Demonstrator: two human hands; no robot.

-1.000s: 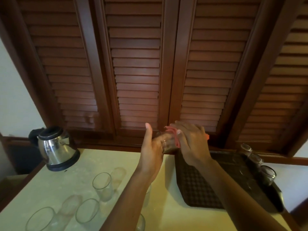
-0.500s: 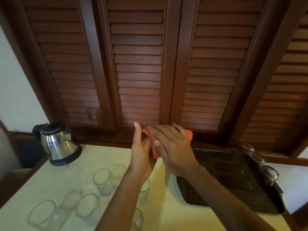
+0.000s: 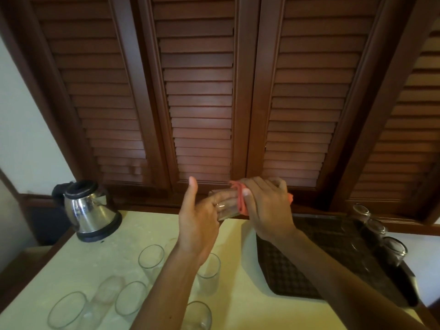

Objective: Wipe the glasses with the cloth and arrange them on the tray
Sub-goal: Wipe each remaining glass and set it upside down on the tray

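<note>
At the near edge of the pale yellow-cream countertop (image 3: 133, 236), several clear cylindrical drinking glasses stand rim-up: one at the near left corner (image 3: 67, 309), one just right of it (image 3: 131, 297), one at the bottom edge beside the left forearm (image 3: 198, 315). Slightly farther in, another (image 3: 151, 257) and one partly hidden behind the left wrist (image 3: 209, 272). Faint blurred glass shapes between them, count unclear.

Right side of the counter: dark brown rectangular tray with a woven check pattern (image 3: 292, 265), reaching the right edge. Three clear glasses stand in a row along the tray's far right rim, apparently upside down: near (image 3: 394, 250), middle (image 3: 376, 228), far (image 3: 360, 210).

Above the middle of the counter, left hand (image 3: 200, 222) holds a clear tumbler (image 3: 223, 206) on its side, fingers curled round its base end, thumb sticking straight up. Right hand (image 3: 266, 208) grips the other end through a salmon-pink cloth (image 3: 241, 201), fingers wrapped over cloth and glass. Cloth bunched round the rim end, a bit poking out past the knuckles on the right. Glass looks transparent, plain, straight-walled; held clear of the counter, left of the tray.

Far left corner: polished steel electric kettle with black lid and base (image 3: 91, 210). Behind everything, dark brown louvred wooden shutter doors (image 3: 200, 91).
</note>
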